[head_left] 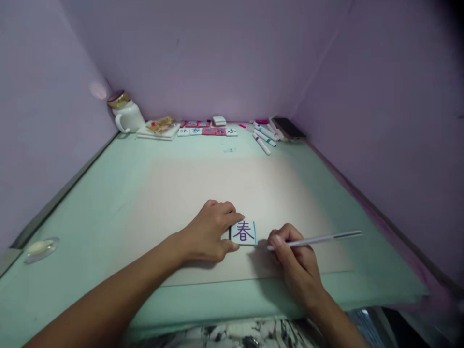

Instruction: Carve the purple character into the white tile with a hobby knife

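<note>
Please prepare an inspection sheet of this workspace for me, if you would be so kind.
Surface: light green table with a pale sheet lying on it.
Job's things: white card bearing a purple character; slim white pen, apart from the card.
Clutter: white handled vessel, row of red and white cards, markers and dark phone towards the back; small oval item at the left edge, too unclear to identify.
Grip: left hand has thumb and finger at the card's edges; right hand holds the pen.
Cables: nothing seen.
Surroundings: purplish walls at the back and both sides.
</note>
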The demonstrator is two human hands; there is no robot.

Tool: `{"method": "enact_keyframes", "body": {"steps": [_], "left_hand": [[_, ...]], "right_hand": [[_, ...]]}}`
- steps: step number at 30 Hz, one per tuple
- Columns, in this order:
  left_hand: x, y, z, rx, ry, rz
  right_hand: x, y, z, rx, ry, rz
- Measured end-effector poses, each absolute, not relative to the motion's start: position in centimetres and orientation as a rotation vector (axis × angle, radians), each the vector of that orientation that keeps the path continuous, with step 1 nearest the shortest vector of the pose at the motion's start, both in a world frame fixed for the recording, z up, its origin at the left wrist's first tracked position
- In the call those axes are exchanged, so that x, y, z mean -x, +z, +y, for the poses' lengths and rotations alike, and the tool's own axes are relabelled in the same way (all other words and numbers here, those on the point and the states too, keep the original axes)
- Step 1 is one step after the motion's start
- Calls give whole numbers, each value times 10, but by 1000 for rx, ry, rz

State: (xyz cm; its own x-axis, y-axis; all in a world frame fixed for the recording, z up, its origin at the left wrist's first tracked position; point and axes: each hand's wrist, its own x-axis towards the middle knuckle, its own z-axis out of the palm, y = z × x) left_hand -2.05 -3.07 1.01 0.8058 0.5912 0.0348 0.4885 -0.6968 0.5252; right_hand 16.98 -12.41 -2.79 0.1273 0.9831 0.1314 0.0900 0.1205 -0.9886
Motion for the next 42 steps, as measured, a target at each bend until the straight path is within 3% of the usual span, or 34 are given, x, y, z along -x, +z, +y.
{"method": "enact_keyframes", "body": {"steps": [18, 42], "left_hand": [[30, 8, -22, -2492, 207, 785], [14, 11, -50, -2677, 300, 1018]], "right_hand": [[-174, -24, -105, 1098, 1065, -784], [-171, -29, -128, 1427, 689, -1269]]}}
